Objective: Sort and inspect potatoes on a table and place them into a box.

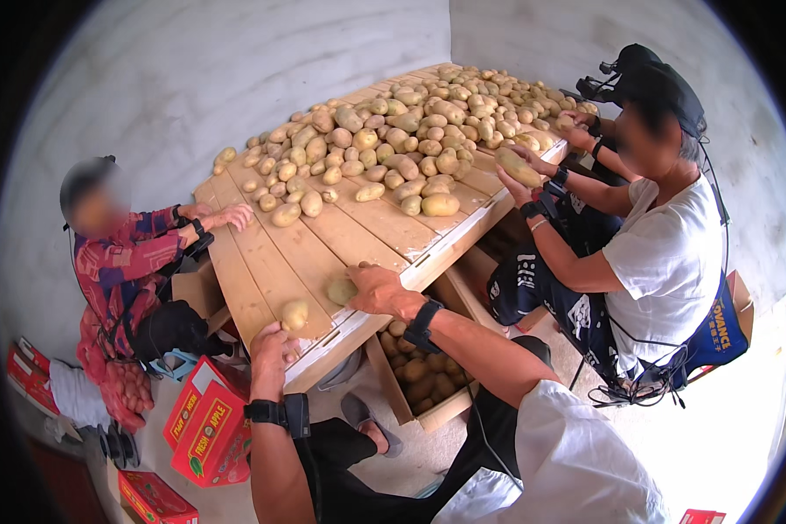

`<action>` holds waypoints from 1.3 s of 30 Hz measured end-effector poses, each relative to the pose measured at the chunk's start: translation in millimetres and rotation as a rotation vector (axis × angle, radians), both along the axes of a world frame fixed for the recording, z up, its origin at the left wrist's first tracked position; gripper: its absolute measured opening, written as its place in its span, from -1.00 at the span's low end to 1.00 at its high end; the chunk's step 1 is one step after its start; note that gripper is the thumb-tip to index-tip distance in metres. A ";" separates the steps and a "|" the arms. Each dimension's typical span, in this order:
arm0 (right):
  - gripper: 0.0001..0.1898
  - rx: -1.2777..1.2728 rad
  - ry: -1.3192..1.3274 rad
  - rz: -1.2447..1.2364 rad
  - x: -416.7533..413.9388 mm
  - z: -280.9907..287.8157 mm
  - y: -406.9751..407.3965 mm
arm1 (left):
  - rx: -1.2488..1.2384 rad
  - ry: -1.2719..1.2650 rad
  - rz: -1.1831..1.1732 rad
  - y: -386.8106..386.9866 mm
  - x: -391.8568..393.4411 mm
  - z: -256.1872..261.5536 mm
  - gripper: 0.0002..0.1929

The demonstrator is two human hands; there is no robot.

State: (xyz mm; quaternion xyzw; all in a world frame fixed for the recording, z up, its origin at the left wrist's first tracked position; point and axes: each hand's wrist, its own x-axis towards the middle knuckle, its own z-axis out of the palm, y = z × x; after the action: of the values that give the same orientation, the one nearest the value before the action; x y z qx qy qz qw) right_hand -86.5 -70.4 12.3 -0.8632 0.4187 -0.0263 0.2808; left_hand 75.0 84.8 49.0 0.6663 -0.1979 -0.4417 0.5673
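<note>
A large heap of potatoes [393, 131] covers the far part of a slatted wooden table [262, 262]. At the near left edge of the table, my left hand [272, 350] has a pale potato [294, 315] at its fingertips. To the right, my right hand [381, 289] reaches over the table's white-marked edge, its fingers beside a greenish potato [342, 291] on the boards; whether they grip it is not plain. Both my wrists wear black bands.
Below the table edge stands a cardboard box of potatoes [426, 376]. Red cardboard boxes [213, 426] lie at the lower left. A person in a patterned shirt [124, 262] sits left; at right, a person in white [661, 249] holds a potato [517, 168], another person beyond.
</note>
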 end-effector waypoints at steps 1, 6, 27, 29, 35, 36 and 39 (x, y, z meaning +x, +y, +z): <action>-0.27 -0.029 -0.079 0.023 0.7 -0.9 1.8 | -0.026 0.002 -0.016 0.4 -0.6 0.3 -0.67; -0.36 -0.176 0.019 -0.006 7.4 -8.8 9.4 | -0.112 -0.025 -0.034 1.3 -7.0 -3.1 -0.77; -0.42 -0.096 0.060 0.029 -16.4 0.8 11.3 | 0.039 -0.056 0.086 -9.0 -17.3 7.5 -0.69; -0.42 -0.128 0.002 0.049 -18.5 1.2 9.8 | 0.064 -0.056 0.043 -9.3 -12.3 3.0 -0.68; -0.51 -0.152 -0.007 0.038 -21.5 2.5 11.7 | 0.140 -0.094 0.102 -13.0 -6.6 -6.9 -0.70; -0.58 -0.128 0.052 0.018 -21.5 2.8 12.5 | 0.064 -0.097 0.066 -13.1 -7.0 -6.7 -0.70; -0.59 -0.120 0.072 0.007 -19.5 4.5 12.8 | 0.057 -0.081 0.068 -11.6 -7.8 -2.5 -0.70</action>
State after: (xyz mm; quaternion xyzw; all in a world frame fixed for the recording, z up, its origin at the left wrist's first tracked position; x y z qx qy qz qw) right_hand -106.0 -57.6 16.8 -0.8803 0.4233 -0.0193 0.2132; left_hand 67.2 73.2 46.5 0.7059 -0.1852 -0.4004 0.5541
